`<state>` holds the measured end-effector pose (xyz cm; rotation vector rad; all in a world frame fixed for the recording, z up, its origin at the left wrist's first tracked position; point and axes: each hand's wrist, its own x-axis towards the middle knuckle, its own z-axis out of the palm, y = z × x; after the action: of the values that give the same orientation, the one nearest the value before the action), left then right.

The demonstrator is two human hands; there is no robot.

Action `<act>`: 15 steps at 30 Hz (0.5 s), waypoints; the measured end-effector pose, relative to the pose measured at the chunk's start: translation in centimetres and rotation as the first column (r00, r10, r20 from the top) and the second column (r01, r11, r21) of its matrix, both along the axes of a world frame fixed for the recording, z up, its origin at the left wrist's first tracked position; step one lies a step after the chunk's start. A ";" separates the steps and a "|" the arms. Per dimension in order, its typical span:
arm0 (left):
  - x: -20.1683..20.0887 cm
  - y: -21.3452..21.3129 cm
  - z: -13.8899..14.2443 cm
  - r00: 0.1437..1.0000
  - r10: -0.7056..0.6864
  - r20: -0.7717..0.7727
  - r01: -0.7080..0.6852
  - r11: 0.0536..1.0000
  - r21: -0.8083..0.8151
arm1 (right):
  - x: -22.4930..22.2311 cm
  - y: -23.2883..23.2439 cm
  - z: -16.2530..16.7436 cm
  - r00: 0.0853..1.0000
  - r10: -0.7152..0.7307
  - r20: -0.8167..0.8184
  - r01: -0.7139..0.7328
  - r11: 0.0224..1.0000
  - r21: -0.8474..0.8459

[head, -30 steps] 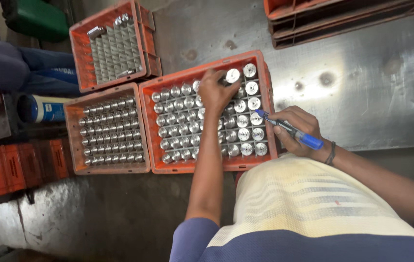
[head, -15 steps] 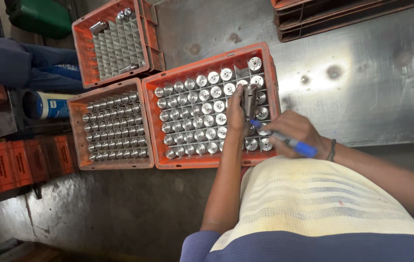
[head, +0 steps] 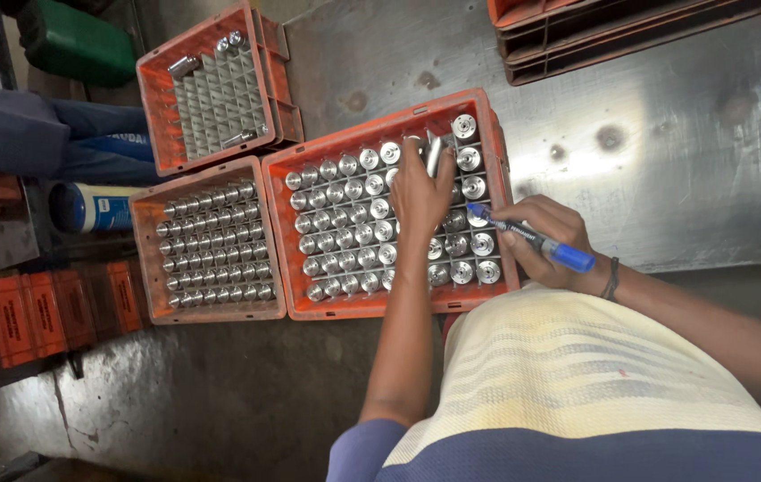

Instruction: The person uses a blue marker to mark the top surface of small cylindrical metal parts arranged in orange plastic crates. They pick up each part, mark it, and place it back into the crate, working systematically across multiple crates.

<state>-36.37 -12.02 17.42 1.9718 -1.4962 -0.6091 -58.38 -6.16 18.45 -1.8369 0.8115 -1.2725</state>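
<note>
An orange crate (head: 498, 161) full of upright silver metal cylinders (head: 345, 223) sits in front of me on a steel table. My left hand (head: 418, 192) is over the crate's upper middle, fingers closed on one silver cylinder (head: 434, 152) lifted and tilted above its slot. My right hand (head: 550, 241) rests at the crate's right edge and grips a blue marker pen (head: 536, 239), tip pointing left toward the cylinders.
A second orange crate (head: 144, 250) of cylinders stands to the left, and a nearly empty gridded crate (head: 153, 98) behind it. Stacked orange crates (head: 577, 36) lie at the top right. A person's blue sleeve (head: 32, 134), a blue-white can (head: 95, 207) and a green container (head: 77, 45) are far left.
My left hand has drawn a cylinder from the top rows and tilted it above the crate. My right hand with the marker has barely moved.
</note>
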 end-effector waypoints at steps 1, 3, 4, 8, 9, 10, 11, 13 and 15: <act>0.4 -0.6 0.4 0.986 -0.043 0.159 0.056 0.995 -0.083 | -0.2 0.0 0.1 1.000 -0.001 -0.006 0.001 1.000 0.000; 0.6 -1.8 0.7 0.954 -0.065 0.294 0.109 0.984 -0.137 | -0.4 0.0 0.3 1.000 -0.015 -0.019 0.015 1.000 -0.011; 0.4 -2.4 0.5 0.961 -0.057 0.269 0.092 0.989 -0.118 | -0.5 -0.1 0.3 0.999 -0.026 -0.023 0.025 1.000 -0.017; -1.7 -4.0 -0.7 0.956 -0.134 0.262 0.140 0.990 -0.004 | -0.5 0.0 0.3 0.999 -0.029 -0.038 0.028 0.999 -0.016; -1.9 -4.4 -0.8 0.965 -0.121 0.232 0.105 0.991 0.080 | -0.5 -0.1 0.3 0.999 -0.023 -0.040 0.022 1.000 -0.016; -2.0 -4.7 -0.6 0.974 -0.103 0.202 0.070 0.984 0.166 | -0.5 -0.1 0.4 0.998 -0.020 -0.057 0.020 1.000 -0.001; -1.8 -5.0 -0.3 0.981 -0.085 0.172 0.039 0.967 0.252 | -0.6 -0.2 0.5 0.997 -0.018 -0.073 0.019 1.000 0.014; -0.2 -5.1 -0.1 0.991 -0.127 -0.046 0.126 0.992 -0.018 | -0.9 -0.5 1.0 0.997 -0.039 -0.072 0.039 0.999 -0.002; 1.5 -5.2 0.5 0.910 -0.226 -0.348 0.147 0.960 -0.239 | -1.1 -0.6 1.7 0.996 -0.089 -0.029 0.087 0.995 -0.056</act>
<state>-34.85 -17.17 17.94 1.4651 -1.4495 -0.8218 -59.46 -6.78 20.17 -1.8872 0.8918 -1.3357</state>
